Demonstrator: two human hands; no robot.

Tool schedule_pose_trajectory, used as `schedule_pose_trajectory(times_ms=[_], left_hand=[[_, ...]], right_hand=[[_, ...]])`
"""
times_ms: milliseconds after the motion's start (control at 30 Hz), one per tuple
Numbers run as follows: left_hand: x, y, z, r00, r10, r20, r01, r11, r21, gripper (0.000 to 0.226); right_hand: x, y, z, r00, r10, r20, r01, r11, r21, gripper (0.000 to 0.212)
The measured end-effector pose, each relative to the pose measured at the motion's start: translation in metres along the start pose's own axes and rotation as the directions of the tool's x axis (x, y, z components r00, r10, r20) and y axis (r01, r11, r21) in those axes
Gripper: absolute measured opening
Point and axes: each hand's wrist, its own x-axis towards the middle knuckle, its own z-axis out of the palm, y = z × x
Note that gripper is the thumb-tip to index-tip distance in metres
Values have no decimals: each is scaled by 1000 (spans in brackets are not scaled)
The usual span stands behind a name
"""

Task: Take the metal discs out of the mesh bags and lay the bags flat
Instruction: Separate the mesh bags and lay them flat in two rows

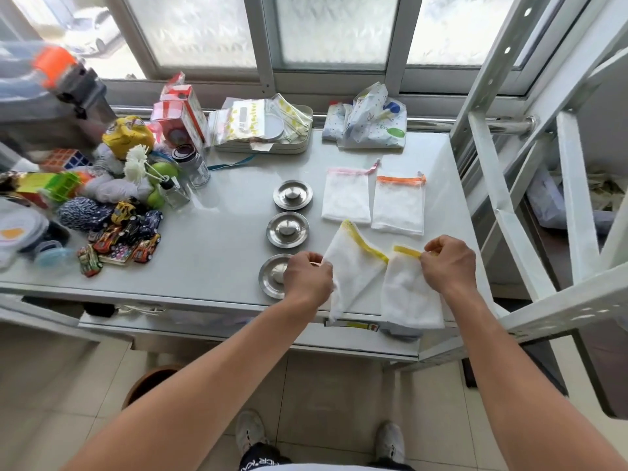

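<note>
Three metal discs lie in a column on the grey table (221, 253): the far disc (292, 195), the middle disc (288, 230), and the near disc (274, 275), partly hidden behind my left hand (307, 278). Two white mesh bags lie flat at the back right, one with a pink top (346, 197), one with an orange top (398, 205). A yellow-trimmed mesh bag (353, 266) is pinched at its corner by my left hand. My right hand (448, 261) grips the yellow rim of another mesh bag (409, 294), which hangs over the table's front edge.
Toy cars (125, 239), yarn, small glass jars (195, 166) and boxes crowd the table's left side. A tray of plastic pouches (261, 127) and a dotted packet (373, 120) sit by the window. A white metal frame (509, 205) rises at the right.
</note>
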Motion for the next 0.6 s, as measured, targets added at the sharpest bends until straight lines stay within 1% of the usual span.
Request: schedule_pose_trajectory(times_ms=[67,100,133,167,200,233,267,300,333,367,400,433,467,500,533,600], left_hand=[[-2,2,4,1000,-8,2,8,1000,-21,9],[-3,4,4,1000,4,14,-4,1000,3,5],[-4,5,4,998,38,40,-42,995,87,10],[-7,6,2,990,95,102,-120,954,276,23],[-14,8,1,971,152,183,-227,819,526,39],[-21,8,0,946,222,238,-324,584,744,53],[-29,9,0,904,314,291,-392,335,857,63],[-36,9,1,836,408,366,-456,148,878,67],[-41,8,2,753,472,458,-534,32,845,68],[-40,2,4,683,469,560,-618,-36,785,68],[-38,-3,5,638,408,653,-693,-66,718,72],[-33,-10,6,618,323,717,-740,-70,669,77],[-28,-15,7,618,252,745,-758,-63,650,83],[-25,-20,7,631,208,748,-754,-63,654,85],[-22,-24,8,649,193,736,-739,-70,670,84],[-18,-29,7,684,219,696,-701,-68,710,79]], right_hand=[[-1,-3,-1,1000,-14,-24,14,999,39,14],[0,-4,0,999,-19,-39,21,998,60,12],[1,-4,0,998,-22,-55,26,996,82,11],[2,-3,0,998,-22,-67,29,994,106,11],[3,-2,0,997,-18,-78,28,992,127,13],[4,0,0,996,-9,-87,22,989,144,17],[5,1,0,996,0,-92,15,988,155,20],[5,3,0,996,6,-90,9,987,160,23],[4,4,-1,997,8,-81,6,987,161,25],[3,4,-2,998,7,-70,5,987,163,27],[3,5,-2,998,2,-57,7,987,160,27],[2,6,-3,999,-7,-41,13,989,147,29],[2,7,-4,1000,-22,-18,25,992,126,30],[3,8,-5,999,-38,8,37,994,103,31],[5,9,-7,998,-52,34,49,996,80,31],[8,11,-10,996,-64,68,61,997,39,27]])
